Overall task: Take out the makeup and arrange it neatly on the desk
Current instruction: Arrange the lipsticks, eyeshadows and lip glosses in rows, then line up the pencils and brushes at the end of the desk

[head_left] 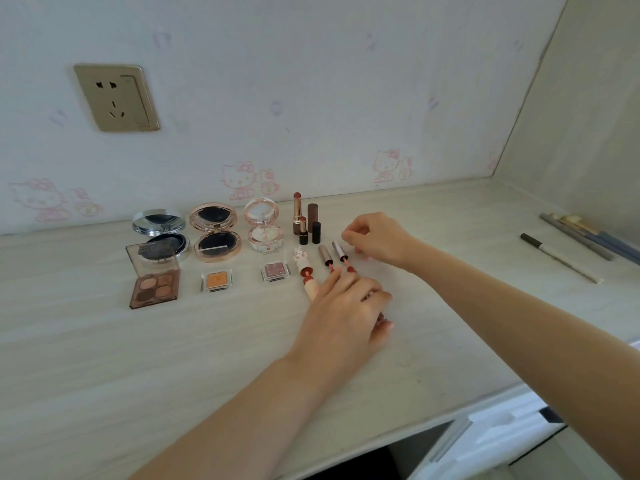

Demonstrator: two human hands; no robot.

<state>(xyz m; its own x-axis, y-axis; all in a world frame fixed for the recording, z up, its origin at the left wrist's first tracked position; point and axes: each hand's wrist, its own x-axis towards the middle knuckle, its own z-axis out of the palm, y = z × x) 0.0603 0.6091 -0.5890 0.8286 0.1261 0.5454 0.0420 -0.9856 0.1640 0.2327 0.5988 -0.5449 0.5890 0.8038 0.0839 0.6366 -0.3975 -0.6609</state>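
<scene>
Makeup stands in rows on the pale desk (104, 341). At the back are three open compacts: silver (161, 230), rose-gold (214, 233) and white (263, 225). In front lie a four-colour eyeshadow palette (154, 278), an orange pan (216, 280) and a pink glitter pan (275, 270). Uncapped lipsticks (297, 213) and their caps (314, 223) stand upright. A cartoon-cat lip gloss (304, 268) and two silver-capped gloss wands (325, 256) lie flat. My left hand (346, 306) curls over the gloss tubes, hiding them. My right hand (377, 240) pinches the far end of the right wand (340, 252).
A grey-and-white pencil (561, 258) and several brushes (588, 237) lie at the right, near the side wall. A wall socket (116, 97) sits on the back wall. The desk's front edge runs diagonally at the lower right, above a white drawer (502, 434).
</scene>
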